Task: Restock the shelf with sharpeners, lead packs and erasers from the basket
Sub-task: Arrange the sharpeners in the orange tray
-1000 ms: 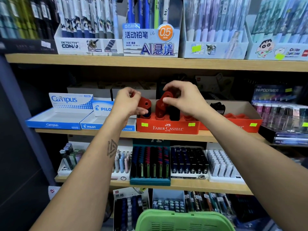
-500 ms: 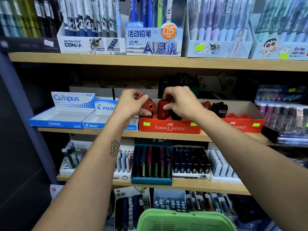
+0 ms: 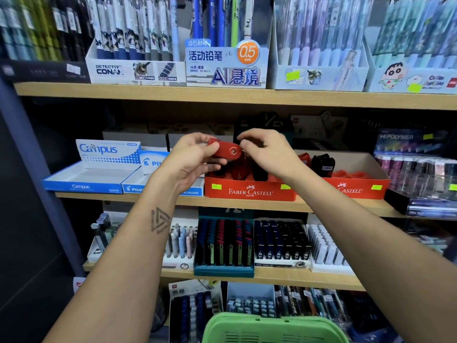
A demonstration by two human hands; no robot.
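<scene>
A red sharpener (image 3: 227, 149) is held in the air above the red Faber-Castell tray (image 3: 249, 192) on the middle shelf. My left hand (image 3: 195, 159) grips its left end between thumb and fingers. My right hand (image 3: 268, 152) is curled, and its fingertips pinch the sharpener's right end. Red and black sharpeners stand in the tray behind my hands, partly hidden. A red sharpener (image 3: 304, 159) and a black sharpener (image 3: 322, 165) stand in the second Faber-Castell tray (image 3: 352, 190) to the right. The green basket (image 3: 272, 328) is at the bottom edge, its contents out of view.
Blue Campus box (image 3: 84, 180) and Pilot eraser box (image 3: 138, 188) sit left of the trays. A Hi-Polymer lead display (image 3: 415, 169) stands at the right. Lead packs (image 3: 223, 243) fill the shelf below; mechanical pencil boxes (image 3: 226, 63) line the shelf above.
My right hand has left the sharpener it held in the tray and risen to the one in my left hand. My left hand has lifted and turned that sharpener sideways.
</scene>
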